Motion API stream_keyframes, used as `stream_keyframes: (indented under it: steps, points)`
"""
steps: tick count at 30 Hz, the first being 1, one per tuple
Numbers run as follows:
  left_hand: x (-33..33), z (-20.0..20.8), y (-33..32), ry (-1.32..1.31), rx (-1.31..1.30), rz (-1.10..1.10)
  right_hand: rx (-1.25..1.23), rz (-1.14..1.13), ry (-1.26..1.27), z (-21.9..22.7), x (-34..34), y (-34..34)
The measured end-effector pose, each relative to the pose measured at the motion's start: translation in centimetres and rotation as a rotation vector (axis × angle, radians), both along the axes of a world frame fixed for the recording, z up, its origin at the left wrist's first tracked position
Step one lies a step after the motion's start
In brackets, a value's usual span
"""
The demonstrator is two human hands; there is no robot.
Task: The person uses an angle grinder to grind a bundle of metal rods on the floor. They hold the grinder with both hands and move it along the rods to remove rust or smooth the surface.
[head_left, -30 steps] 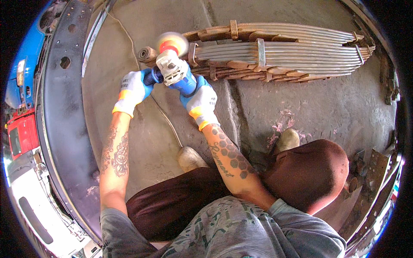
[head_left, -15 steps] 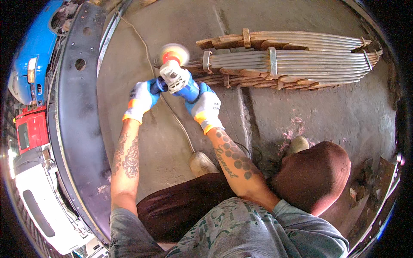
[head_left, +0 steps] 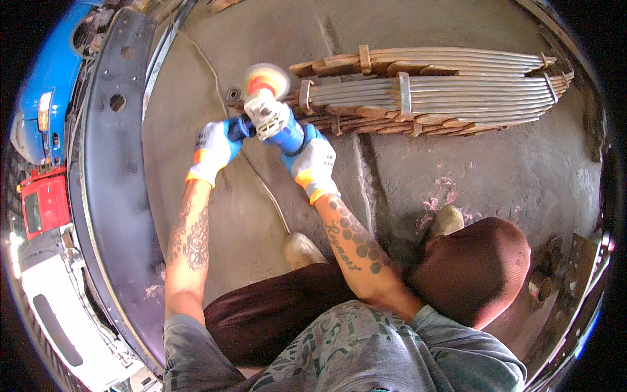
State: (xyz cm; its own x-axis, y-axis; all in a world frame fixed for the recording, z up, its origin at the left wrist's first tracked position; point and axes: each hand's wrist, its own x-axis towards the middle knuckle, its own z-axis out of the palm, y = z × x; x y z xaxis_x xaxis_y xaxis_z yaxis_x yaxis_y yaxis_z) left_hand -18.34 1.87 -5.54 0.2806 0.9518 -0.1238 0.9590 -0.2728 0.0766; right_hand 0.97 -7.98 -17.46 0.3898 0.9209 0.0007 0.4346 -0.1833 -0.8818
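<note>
Together, 2 gloved hands (head_left: pixel 217 149) (head_left: pixel 315 163), 1 held grinder (head_left: pixel 268 115)

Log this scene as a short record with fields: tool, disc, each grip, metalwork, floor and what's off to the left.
Tool: blue and white grinder
Disc: pale disc, blurred as if spinning; contact with metal unclear
Left grip: gloved, closed around the side handle
Right grip: gloved, closed around the grinder's blue body
Metalwork: rusty leaf spring packs, banded with clamps
Floor: grey floor, crossed by a pale cord
Left side: dark metal beam with holes; blue vehicle, red vehicle and white vehicle beyond
</note>
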Motion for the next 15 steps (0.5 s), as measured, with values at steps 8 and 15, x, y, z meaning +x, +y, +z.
stream_keyframes:
  steps: [8,15]
  points:
    - [-0.5,-0.7,-2.3,0.014,-0.009,0.019,0.065,-0.028,0.036,-1.0,-0.4,-1.9]
    - [4.8,4.3,-3.7,0.17,-0.039,0.105,-0.044,0.068,0.179,0.5,1.7,-1.7]
